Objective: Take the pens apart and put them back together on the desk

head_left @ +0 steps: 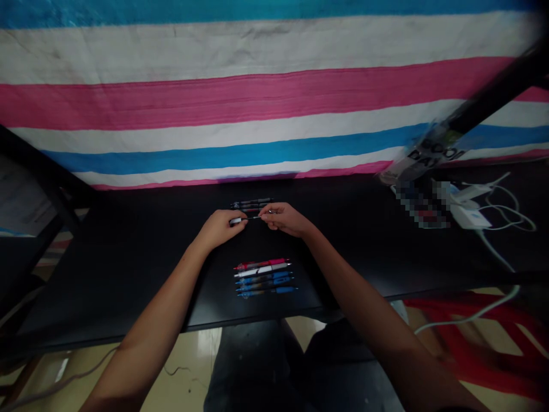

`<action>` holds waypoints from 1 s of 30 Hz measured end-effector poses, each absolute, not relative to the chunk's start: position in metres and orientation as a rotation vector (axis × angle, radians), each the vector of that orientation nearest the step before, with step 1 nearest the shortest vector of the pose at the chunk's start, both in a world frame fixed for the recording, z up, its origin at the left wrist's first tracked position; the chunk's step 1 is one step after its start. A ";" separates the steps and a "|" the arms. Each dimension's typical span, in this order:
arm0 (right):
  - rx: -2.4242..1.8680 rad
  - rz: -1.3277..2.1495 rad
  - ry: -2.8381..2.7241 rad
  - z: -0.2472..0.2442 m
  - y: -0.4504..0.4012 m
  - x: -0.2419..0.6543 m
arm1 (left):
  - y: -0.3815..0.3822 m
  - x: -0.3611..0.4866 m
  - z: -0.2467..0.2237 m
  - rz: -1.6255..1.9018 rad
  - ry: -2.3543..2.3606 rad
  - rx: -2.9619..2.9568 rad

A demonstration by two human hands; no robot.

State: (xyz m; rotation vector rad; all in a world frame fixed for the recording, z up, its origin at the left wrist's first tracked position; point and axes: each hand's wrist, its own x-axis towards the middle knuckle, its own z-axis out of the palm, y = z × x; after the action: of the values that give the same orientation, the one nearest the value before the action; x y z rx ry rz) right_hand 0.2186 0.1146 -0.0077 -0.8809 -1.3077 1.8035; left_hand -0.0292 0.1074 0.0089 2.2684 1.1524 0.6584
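Note:
Between my two hands is a thin pen [236, 220] with a white part at its left end, just above the black table. My left hand [222, 227] has its fingers closed around that white end. The fingertips of my right hand [283, 218] pinch the slim right end. Right behind my hands lie several dark pens [252, 202], partly hidden by my fingers. Nearer the front edge is a row of pens: a red pen [262, 264], a white pen [262, 270] and several blue pens [265, 281].
A striped sheet [257, 103] hangs behind the black table [141, 263]. At the right are a white power strip [469, 216] with cables, a clear plastic bag [424, 157] and a blurred-out item. A red stool [493, 349] stands below the table's right side.

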 end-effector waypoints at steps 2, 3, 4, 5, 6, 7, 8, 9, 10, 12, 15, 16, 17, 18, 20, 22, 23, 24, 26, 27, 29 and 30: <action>-0.862 1.809 -1.291 -0.009 0.115 0.219 | 0.107 -0.029 0.010 0.665 1.147 2.251; -0.853 1.814 -1.276 -0.009 0.115 0.219 | 0.107 -0.029 0.010 0.671 1.149 2.242; -0.844 1.821 -1.256 -0.009 0.115 0.219 | 0.107 -0.028 0.011 0.677 1.153 2.235; -0.836 1.828 -1.232 -0.009 0.115 0.219 | 0.106 -0.028 0.011 0.682 1.159 2.232; -0.829 1.835 -1.204 -0.009 0.115 0.219 | 0.106 -0.028 0.011 0.685 1.166 2.233; -0.827 1.841 -1.173 -0.009 0.115 0.218 | 0.106 -0.028 0.011 0.686 1.173 2.237; -0.828 1.845 -1.142 -0.009 0.115 0.218 | 0.106 -0.029 0.011 0.685 1.177 2.243; -0.830 1.847 -1.112 -0.009 0.116 0.217 | 0.106 -0.029 0.011 0.683 1.179 2.249; -0.831 1.843 -1.087 -0.009 0.116 0.216 | 0.107 -0.029 0.010 0.683 1.182 2.252; -0.812 1.828 -1.066 -0.009 0.115 0.216 | 0.107 -0.029 0.010 0.686 1.191 2.255; -0.756 1.799 -1.077 -0.010 0.114 0.216 | 0.107 -0.029 0.010 0.684 1.201 2.255; -0.748 1.789 -1.083 -0.011 0.113 0.216 | 0.107 -0.029 0.011 0.685 1.202 2.255; -0.748 1.775 -1.087 -0.011 0.113 0.217 | 0.107 -0.029 0.011 0.687 1.202 2.254; -0.752 1.755 -1.092 -0.012 0.112 0.218 | 0.107 -0.029 0.011 0.693 1.202 2.252; -0.763 1.699 -1.108 -0.013 0.113 0.219 | 0.107 -0.029 0.012 0.707 1.206 2.244; -0.767 1.630 -1.119 -0.014 0.113 0.219 | 0.107 -0.030 0.012 0.722 1.216 2.231; -0.771 1.597 -1.118 -0.014 0.114 0.220 | 0.108 -0.031 0.012 0.730 1.219 2.225; -0.779 1.567 -1.112 -0.015 0.114 0.220 | 0.108 -0.031 0.011 0.736 1.221 2.219; -0.798 1.520 -1.093 -0.015 0.115 0.220 | 0.108 -0.031 0.012 0.743 1.227 2.214; -0.809 1.504 -1.083 -0.015 0.116 0.220 | 0.108 -0.032 0.012 0.744 1.229 2.215; -0.822 1.483 -1.067 -0.015 0.116 0.219 | 0.108 -0.032 0.012 0.746 1.239 2.220; -0.823 1.478 -1.062 -0.015 0.116 0.219 | 0.108 -0.032 0.012 0.748 1.245 2.221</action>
State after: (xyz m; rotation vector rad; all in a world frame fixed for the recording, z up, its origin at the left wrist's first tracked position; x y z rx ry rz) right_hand 0.2193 0.1163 -0.0154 -0.8234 -1.0618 1.4784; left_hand -0.0319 0.1077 0.0118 2.2205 1.2450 0.7482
